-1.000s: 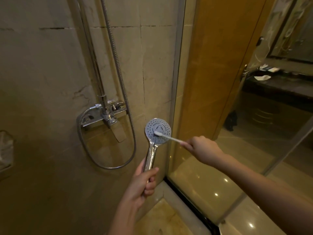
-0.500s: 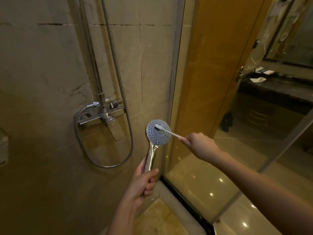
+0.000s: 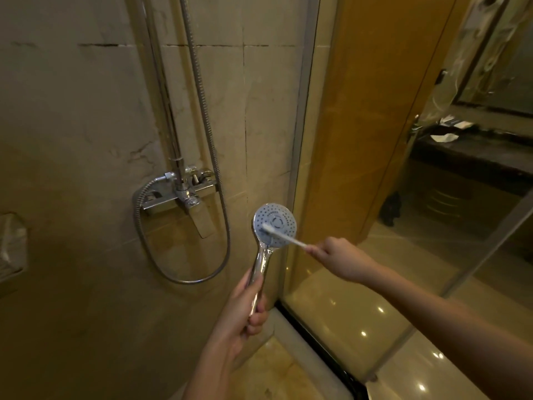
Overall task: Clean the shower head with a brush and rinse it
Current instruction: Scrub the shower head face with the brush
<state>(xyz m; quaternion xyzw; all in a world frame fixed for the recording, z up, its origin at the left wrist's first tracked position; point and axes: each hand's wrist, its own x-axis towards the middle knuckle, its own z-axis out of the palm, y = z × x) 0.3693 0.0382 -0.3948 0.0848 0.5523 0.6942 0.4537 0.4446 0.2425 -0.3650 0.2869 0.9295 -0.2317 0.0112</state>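
1. Gripped the lower handle of the round chrome shower head (image 3: 275,223) in the left hand (image 3: 245,310), fingers and thumb curled fully round it.
2. Pinched the near end of the thin white plastic brush (image 3: 285,237) in the right hand (image 3: 339,255), fingers closed on the shaft, nothing else held.
3. Set the bristle end against the lower left of the pale, perforated spray face, with the shaft slanting down and right across the rim to the right hand.
4. Held the shower head in front of the beige tiled wall (image 3: 265,125), just left of the glass shower door (image 3: 346,313). Long axis near upright, handle down into the left hand, face turned toward the camera.
5. Judged the key relation thus: disc straight above the left hand and up-left of the right. Left hand on the thing itself, right hand apart from it and reaching only through the brush. Further strokes would probably run crosswise to that upright axis, braced by the left grip.
6. Noted the ribbed metal hose (image 3: 228,238) looping down beside the chrome wall mixer (image 3: 184,196), to the left. Saw no water running, so rinsing seemingly not yet begun.
7. Found no brand, label or writing readable anywhere.
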